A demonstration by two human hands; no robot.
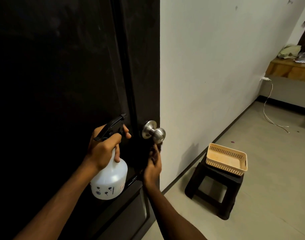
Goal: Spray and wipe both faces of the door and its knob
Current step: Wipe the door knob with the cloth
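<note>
The left hand [105, 148] grips the neck of a white spray bottle [110, 179], fingers curled round it and one finger reaching forward at the black trigger, with the nozzle pointing up and to the right at the dark door [61, 66]. The metal knob [157, 134] sits near the door's right edge, just to the right of the nozzle and a little lower. The right hand [153, 168] is just below the knob, its fingers closed on a dark cloth [155, 151] whose top end reaches the knob's underside; against the dark door it is hard to tell whether the cloth touches the metal. The step in hand looks like cleaning the knob on this face. To do it well, the nozzle should probably tip down a little so the spray lands on the knob and its round plate rather than on the panel above, and a short squeeze seems enough, since extra liquid would run down the door. The cloth is best wrapped round the whole knob and twisted, so the back of the ball, the neck and the plate are wiped as well as the front. Keeping the bottle upright and clear of the wiping hand should stop the two from knocking together. To the right, a black stool [215, 193] stands by the pale wall [217, 66] with a beige basket [226, 160] on top.
</note>
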